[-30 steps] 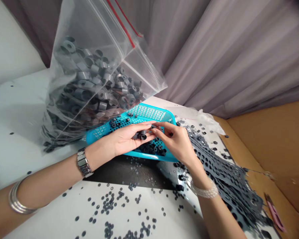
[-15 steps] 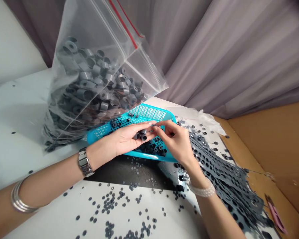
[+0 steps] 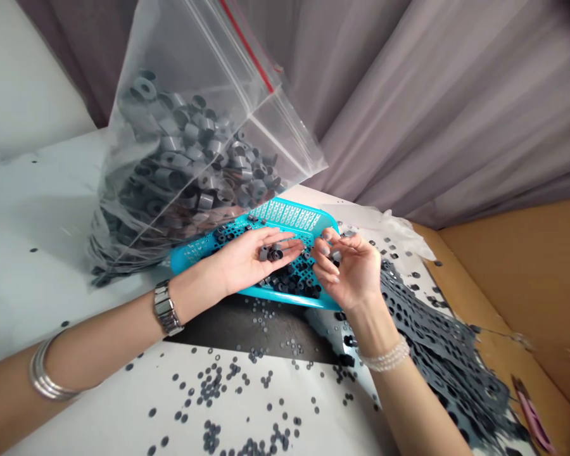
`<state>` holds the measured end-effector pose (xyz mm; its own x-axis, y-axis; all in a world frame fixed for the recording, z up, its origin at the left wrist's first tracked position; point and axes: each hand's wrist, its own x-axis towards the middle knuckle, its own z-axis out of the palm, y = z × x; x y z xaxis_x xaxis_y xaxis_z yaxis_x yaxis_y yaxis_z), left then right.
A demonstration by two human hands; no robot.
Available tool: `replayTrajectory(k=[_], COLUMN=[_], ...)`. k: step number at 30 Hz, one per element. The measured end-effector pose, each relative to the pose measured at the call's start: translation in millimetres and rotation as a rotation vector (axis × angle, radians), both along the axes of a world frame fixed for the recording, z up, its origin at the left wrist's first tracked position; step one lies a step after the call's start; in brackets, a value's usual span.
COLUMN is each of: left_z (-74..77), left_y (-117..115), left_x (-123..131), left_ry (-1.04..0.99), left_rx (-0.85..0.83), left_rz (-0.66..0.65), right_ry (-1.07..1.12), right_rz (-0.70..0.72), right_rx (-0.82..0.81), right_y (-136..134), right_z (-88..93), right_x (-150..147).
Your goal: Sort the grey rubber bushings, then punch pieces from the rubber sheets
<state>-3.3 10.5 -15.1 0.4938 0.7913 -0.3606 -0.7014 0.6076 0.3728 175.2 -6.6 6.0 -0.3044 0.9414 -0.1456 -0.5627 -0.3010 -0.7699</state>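
Observation:
My left hand (image 3: 249, 259) lies palm up over a turquoise perforated plastic basket (image 3: 285, 216), with a few grey rubber bushings (image 3: 272, 254) resting on its fingers. My right hand (image 3: 349, 269) hovers just right of it, its fingertips pinched around a small grey bushing (image 3: 335, 255). A heap of dark bushings (image 3: 289, 278) sits in the basket beneath both hands. Behind the basket slumps a clear zip-lock bag (image 3: 185, 164) packed with larger grey rubber rings and sleeves.
A punched grey rubber sheet (image 3: 437, 342) trails off the right side of the white table (image 3: 76, 190). Small dark discs (image 3: 209, 386) lie scattered in front. Cardboard (image 3: 517, 272) walls the right, with a pink-handled tool (image 3: 532, 418) at its foot. Grey curtains (image 3: 432, 107) hang behind.
My right hand has drawn rightward, away from my left fingertips, and turned its fingers inward. The left hand stays nearly still, holding its bushings, and the whole view has shifted slightly.

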Motion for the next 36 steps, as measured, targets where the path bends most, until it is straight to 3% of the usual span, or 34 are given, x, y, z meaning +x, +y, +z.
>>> replayTrajectory(k=[5, 11, 14, 17, 22, 26, 31, 36], left_z=[-0.7, 7.5, 12.3, 13.1, 13.0, 15.3, 16.1, 15.3], left_y=[2, -2, -5, -6, -6, -7, -7, -7], left_x=[2, 2, 4, 4, 4, 4, 4, 2], left_ry=[0.113, 0.155, 0.108, 0.076, 0.043, 0.027, 0.009, 0.023], left_rx=[0.096, 0.090, 0.091, 0.085, 0.043, 0.019, 0.004, 0.009], left_rz=[0.088, 0.042, 0.028, 0.024, 0.033, 0.056, 0.068, 0.048], right_ry=[-0.286, -0.995, -1.096, -0.939, -0.349, 0.008, 0.163, 0.111], right_rz=[-0.017, -0.138, -0.134, -0.073, 0.060, 0.128, 0.148, 0.134], right_rx=[0.006, 0.550, 0.615, 0.466, 0.065, -0.149, -0.213, -0.158], right_y=[-3, -14, -14, -11, -6, -4, -5, -6], right_z=[-4.8, -11.4, -13.4, -13.5, -7.3, -0.2, 4.2, 6.2], right_x=[-14, -32, -32, -28, -19, -13, -10, -12])
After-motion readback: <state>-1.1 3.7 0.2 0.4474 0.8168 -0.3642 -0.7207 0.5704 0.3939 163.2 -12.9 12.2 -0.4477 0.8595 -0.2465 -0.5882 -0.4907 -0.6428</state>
